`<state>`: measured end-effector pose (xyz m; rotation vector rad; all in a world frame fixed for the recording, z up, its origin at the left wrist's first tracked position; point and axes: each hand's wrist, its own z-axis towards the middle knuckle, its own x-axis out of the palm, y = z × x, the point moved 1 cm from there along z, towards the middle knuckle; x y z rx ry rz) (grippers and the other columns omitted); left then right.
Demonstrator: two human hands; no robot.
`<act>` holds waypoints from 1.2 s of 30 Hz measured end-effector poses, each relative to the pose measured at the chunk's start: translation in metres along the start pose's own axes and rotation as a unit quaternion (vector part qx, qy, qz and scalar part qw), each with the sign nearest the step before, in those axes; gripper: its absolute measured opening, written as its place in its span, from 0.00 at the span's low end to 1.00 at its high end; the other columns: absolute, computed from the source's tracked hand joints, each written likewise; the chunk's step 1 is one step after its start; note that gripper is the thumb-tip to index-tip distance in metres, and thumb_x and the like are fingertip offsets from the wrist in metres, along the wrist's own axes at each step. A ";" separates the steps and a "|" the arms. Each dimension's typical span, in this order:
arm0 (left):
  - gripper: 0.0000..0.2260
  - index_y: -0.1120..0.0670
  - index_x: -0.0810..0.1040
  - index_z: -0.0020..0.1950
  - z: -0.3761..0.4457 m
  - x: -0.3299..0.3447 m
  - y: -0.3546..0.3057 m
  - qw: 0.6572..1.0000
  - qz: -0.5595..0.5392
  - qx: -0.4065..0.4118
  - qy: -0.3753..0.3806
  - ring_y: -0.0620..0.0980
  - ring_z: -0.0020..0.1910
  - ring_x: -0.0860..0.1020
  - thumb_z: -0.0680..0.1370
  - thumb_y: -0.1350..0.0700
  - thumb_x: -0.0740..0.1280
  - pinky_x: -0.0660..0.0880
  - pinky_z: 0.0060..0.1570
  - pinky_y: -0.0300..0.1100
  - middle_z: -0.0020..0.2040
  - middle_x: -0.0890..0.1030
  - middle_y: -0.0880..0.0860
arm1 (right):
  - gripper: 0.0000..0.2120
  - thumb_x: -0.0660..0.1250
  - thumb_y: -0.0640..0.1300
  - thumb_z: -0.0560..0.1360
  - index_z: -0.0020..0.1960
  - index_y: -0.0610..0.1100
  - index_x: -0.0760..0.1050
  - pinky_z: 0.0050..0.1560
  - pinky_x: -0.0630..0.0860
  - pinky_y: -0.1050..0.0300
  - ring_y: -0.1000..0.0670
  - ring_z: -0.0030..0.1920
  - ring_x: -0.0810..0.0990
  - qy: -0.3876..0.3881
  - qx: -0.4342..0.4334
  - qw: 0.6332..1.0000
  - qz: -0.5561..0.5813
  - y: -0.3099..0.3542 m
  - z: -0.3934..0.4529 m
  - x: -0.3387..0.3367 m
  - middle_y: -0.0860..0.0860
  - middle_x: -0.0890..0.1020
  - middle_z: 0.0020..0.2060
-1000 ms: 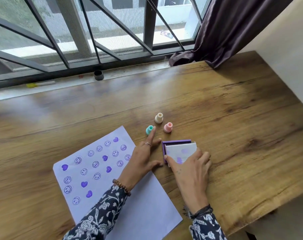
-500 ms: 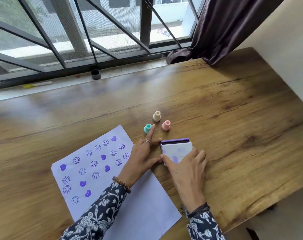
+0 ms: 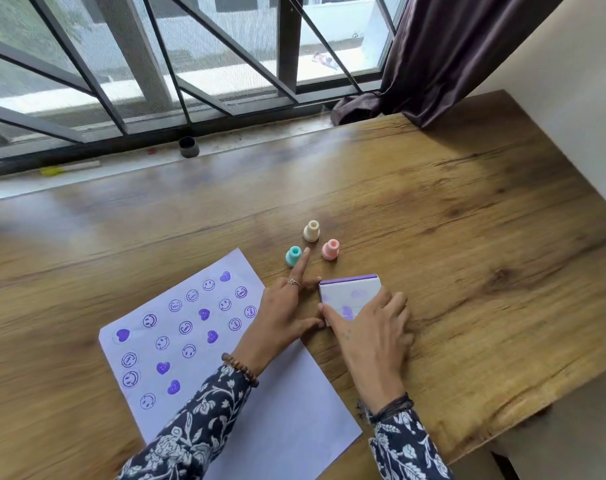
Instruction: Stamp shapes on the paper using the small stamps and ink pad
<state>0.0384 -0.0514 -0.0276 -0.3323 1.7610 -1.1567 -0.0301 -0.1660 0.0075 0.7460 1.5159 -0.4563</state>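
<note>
Wooden table [image 3: 433,209], one paper [image 3: 287,410], three stamps [image 3: 311,231], one ink pad [image 3: 350,292]

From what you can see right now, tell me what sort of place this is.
Probably a room in a home, at a window-side desk. A wooden table sits against a barred window with a dark curtain, and a stamped paper suggests a casual craft session.
</note>
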 end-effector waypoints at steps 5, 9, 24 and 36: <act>0.50 0.40 0.43 0.70 -0.002 0.001 -0.004 1.000 0.015 -0.008 0.000 0.51 0.60 0.72 0.62 0.50 0.78 0.65 0.61 0.41 0.63 0.77 0.47 | 0.41 0.65 0.72 0.61 0.56 0.39 0.66 0.44 0.73 0.45 0.41 0.54 0.72 -0.002 -0.006 1.000 0.006 -0.002 0.006 0.004 0.42 0.72 0.52; 0.42 0.48 0.57 0.73 -0.005 0.007 -0.006 0.999 0.043 -0.015 -0.021 0.50 0.61 0.71 0.65 0.48 0.75 0.61 0.56 0.40 0.64 0.76 0.46 | 0.43 0.60 0.73 0.61 0.62 0.41 0.65 0.50 0.71 0.44 0.41 0.57 0.71 0.018 -0.008 1.000 0.024 -0.011 0.005 0.003 0.43 0.72 0.54; 0.06 0.61 0.79 0.46 -0.021 0.011 -0.038 0.975 0.189 0.096 -0.071 0.57 0.44 0.79 0.71 0.61 0.71 0.77 0.43 0.49 0.50 0.81 0.57 | 0.21 0.70 0.37 0.71 0.64 0.41 0.73 0.58 0.72 0.54 0.47 0.54 0.76 0.018 -0.025 0.934 0.356 -0.048 0.008 0.007 0.45 0.76 0.54; 0.02 0.58 0.80 0.41 0.005 0.016 -0.046 0.963 0.231 0.119 -0.064 0.55 0.40 0.80 0.71 0.63 0.69 0.78 0.36 0.45 0.44 0.83 0.55 | 0.21 0.71 0.36 0.70 0.62 0.38 0.75 0.60 0.71 0.47 0.42 0.56 0.75 -0.022 -0.050 0.937 0.345 -0.038 0.038 -0.001 0.41 0.78 0.55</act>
